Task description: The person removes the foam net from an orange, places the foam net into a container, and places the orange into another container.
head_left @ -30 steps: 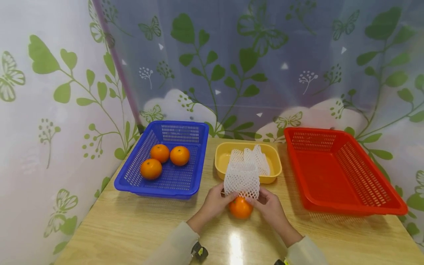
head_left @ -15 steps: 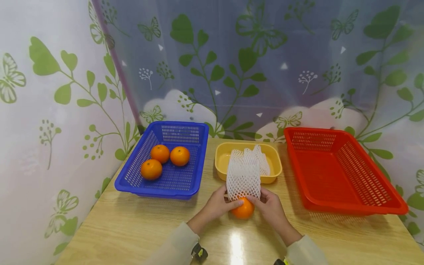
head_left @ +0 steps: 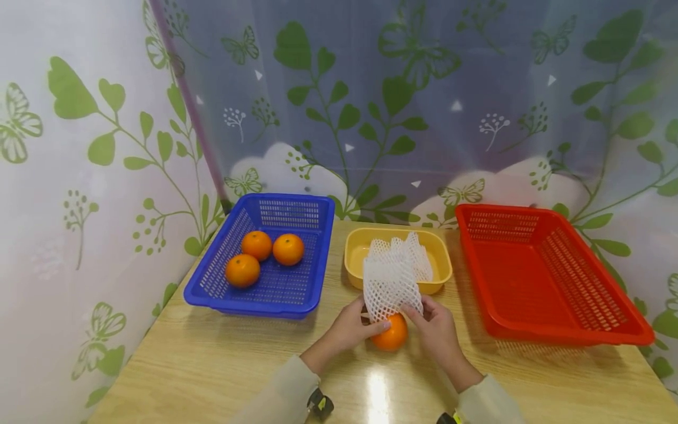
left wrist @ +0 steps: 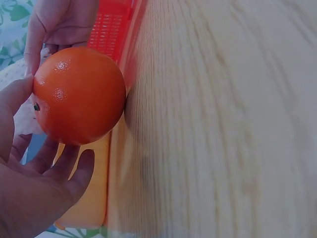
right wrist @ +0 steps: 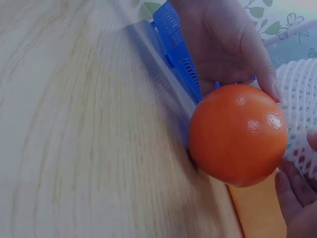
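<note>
An orange sits on the table in front of me, its upper end inside the mouth of a white foam net sleeve. My left hand holds the orange from the left, thumb across its skin by the sleeve's edge. In the left wrist view, this hand's other fingers curve around the far side of the orange. My right hand pinches the sleeve's edge at the right, with the thumb on the mesh. The sleeve's far end overlaps a yellow container, where more white foam netting lies.
To the left stands a blue basket with three oranges in it. A red basket stands at the right. Behind the table hangs a leaf-patterned curtain.
The right thumb has moved off the orange and up onto the mesh, drawing the sleeve's right edge outward. The left thumb has slid a little to the right across the orange.
</note>
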The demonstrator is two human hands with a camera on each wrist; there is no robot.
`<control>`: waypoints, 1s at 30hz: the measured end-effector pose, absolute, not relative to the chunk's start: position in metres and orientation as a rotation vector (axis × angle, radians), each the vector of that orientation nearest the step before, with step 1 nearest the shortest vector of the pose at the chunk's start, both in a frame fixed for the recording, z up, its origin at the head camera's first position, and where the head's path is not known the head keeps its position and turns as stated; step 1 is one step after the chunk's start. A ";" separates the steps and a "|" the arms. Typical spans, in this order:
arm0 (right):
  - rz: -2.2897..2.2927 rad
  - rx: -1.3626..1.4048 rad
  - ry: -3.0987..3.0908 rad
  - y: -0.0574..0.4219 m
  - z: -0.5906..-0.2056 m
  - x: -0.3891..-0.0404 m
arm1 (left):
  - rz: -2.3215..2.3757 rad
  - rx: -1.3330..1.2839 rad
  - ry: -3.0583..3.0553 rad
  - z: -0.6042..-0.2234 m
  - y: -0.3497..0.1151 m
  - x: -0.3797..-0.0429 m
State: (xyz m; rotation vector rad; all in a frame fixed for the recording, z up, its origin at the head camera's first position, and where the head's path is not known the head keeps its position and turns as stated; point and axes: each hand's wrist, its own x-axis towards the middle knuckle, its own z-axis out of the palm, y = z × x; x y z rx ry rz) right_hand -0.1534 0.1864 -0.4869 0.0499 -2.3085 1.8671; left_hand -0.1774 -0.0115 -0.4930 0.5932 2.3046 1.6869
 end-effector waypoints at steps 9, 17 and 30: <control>1.895 -0.062 -2.139 0.182 -0.460 -0.155 | 1.658 0.582 2.303 -0.490 -0.012 -0.178; 1.929 -0.079 -1.990 0.183 -0.448 -0.178 | 1.565 0.756 2.383 -0.492 -0.015 -0.178; 1.801 -0.123 -2.126 0.175 -0.446 -0.223 | 1.345 0.921 2.477 -0.482 -0.016 -0.172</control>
